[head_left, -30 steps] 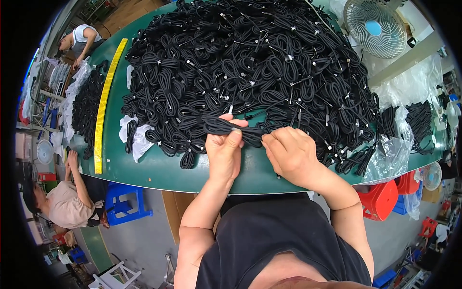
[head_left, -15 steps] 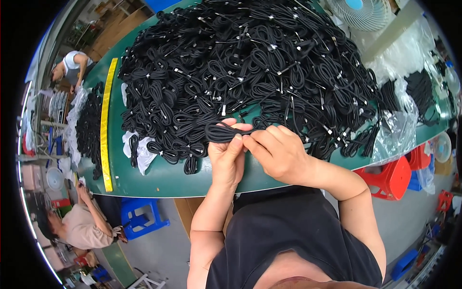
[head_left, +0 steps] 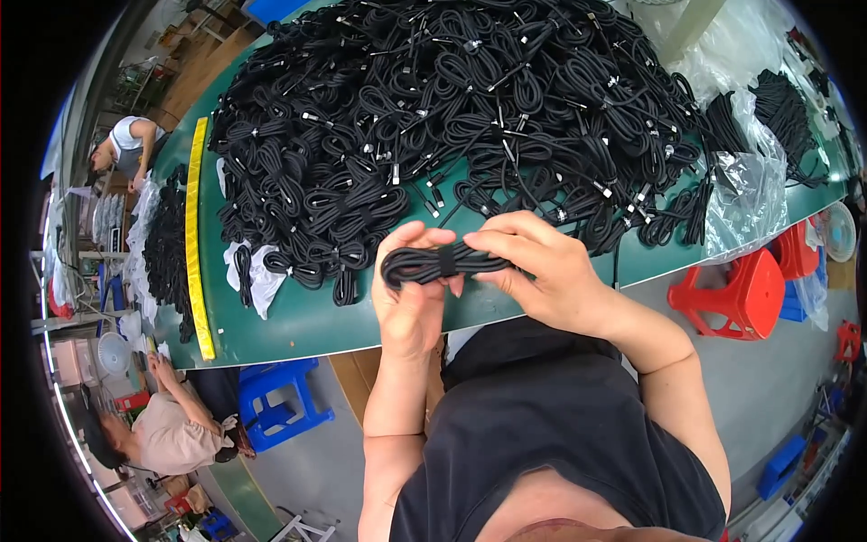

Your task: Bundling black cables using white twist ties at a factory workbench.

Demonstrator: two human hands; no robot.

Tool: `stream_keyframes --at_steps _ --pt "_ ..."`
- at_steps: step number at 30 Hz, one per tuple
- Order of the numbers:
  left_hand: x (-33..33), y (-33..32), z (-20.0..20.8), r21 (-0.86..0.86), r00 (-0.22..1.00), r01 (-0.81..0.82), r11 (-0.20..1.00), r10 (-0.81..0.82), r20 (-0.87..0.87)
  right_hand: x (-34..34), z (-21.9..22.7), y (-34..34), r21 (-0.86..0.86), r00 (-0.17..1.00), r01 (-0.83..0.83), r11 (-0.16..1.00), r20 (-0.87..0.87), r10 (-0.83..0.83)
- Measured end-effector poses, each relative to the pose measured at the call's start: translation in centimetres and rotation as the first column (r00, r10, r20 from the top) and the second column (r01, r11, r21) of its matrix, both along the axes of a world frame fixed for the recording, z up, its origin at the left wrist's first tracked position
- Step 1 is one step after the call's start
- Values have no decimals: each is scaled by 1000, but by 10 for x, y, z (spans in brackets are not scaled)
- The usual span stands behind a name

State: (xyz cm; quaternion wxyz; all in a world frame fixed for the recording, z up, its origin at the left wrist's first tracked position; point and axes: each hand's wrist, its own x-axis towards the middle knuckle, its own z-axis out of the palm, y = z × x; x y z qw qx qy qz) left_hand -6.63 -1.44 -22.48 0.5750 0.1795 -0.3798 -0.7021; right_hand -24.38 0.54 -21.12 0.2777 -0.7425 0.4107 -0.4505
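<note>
Between my two hands is a coiled black cable (head_left: pixel 420 266), held level above the near edge of the green table (head_left: pixel 361 330). A dark band wraps the middle of its loops. My left hand (head_left: pixel 406 294) cups the looped end, thumb below and fingers behind. With thumb and fingers my right hand (head_left: pixel 542 269) pinches the other end. Beyond them a large heap of coiled black cables (head_left: pixel 433 99) with metal plugs covers much of the tabletop.
A yellow strip (head_left: pixel 194 239) runs along the table's left part, with more black cables (head_left: pixel 167 253) beyond it. Clear plastic bags (head_left: pixel 745 203) lie at the right. Red stools (head_left: pixel 741 294) and a blue stool (head_left: pixel 280 402) stand beside the table. Two people are at the left.
The cable coil has turned so its banded middle now shows between my hands. My right hand has shifted slightly right, toward the coil's end, and my left fingers have opened around the loops.
</note>
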Motion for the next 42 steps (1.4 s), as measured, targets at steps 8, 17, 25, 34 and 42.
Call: stream_keyframes --at_steps 8,17,25,34,42 --pt "19 40 -18 -100 919 -122 987 151 365 -8 -10 40 564 915 -253 786 403 5" --pt "39 68 -19 -139 620 178 974 -2 785 -16 -42 75 196 993 -8 981 118 -15" --pt "89 -11 11 54 960 -262 963 266 -88 -36 -19 23 -326 927 273 905 -160 -338" --pt "33 -58 10 57 998 -58 997 59 -2 -12 -33 -27 -613 790 213 761 -351 -503" --pt "-16 -48 17 -776 506 36 629 658 557 -15 46 -59 85 735 367 926 584 -345"
